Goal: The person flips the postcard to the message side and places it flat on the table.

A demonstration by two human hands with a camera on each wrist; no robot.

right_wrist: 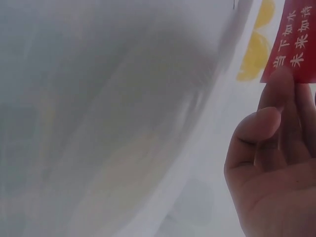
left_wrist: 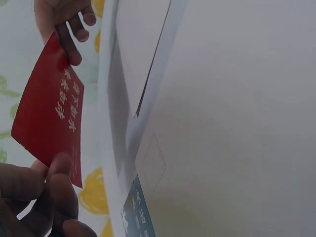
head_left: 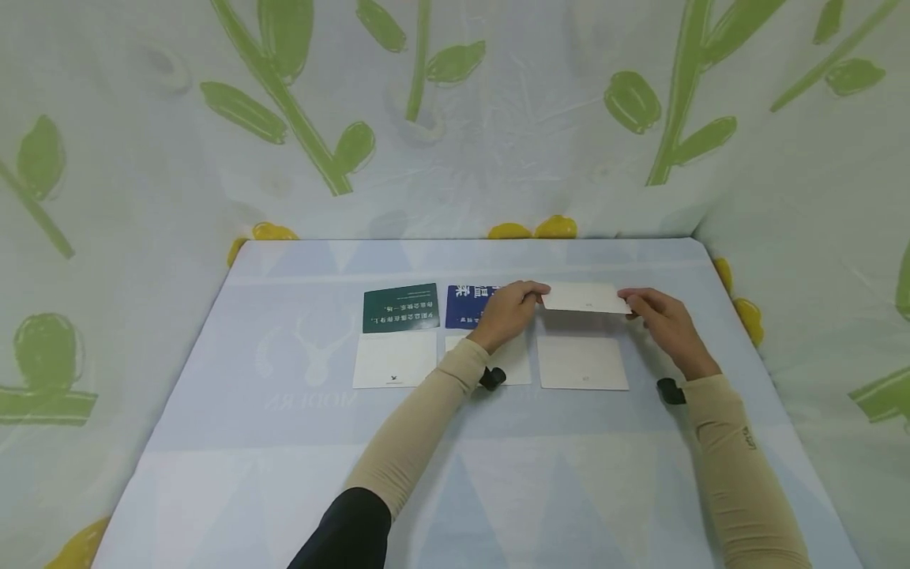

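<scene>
A postcard-like card [head_left: 586, 298] is held up over the far part of the table, its white side towards the head view. Its other side is red with white Chinese characters, as the red face [left_wrist: 47, 106] in the left wrist view shows. My left hand [head_left: 508, 314] pinches one end, and my right hand [head_left: 667, 325] pinches the opposite end. Below the raised card lies a white card [head_left: 583, 365]. A blue card [head_left: 464, 308] with white characters lies partly hidden behind my left hand, with another white card [head_left: 517, 363] in front of it.
Farther left lie a green card [head_left: 401, 308] with white text and a white card [head_left: 395, 360] bearing a small dark mark. The pale patterned table [head_left: 284, 474] ends at a far edge, against a leaf-printed curtain [head_left: 498, 142]. Black wrist cameras sit on both wrists.
</scene>
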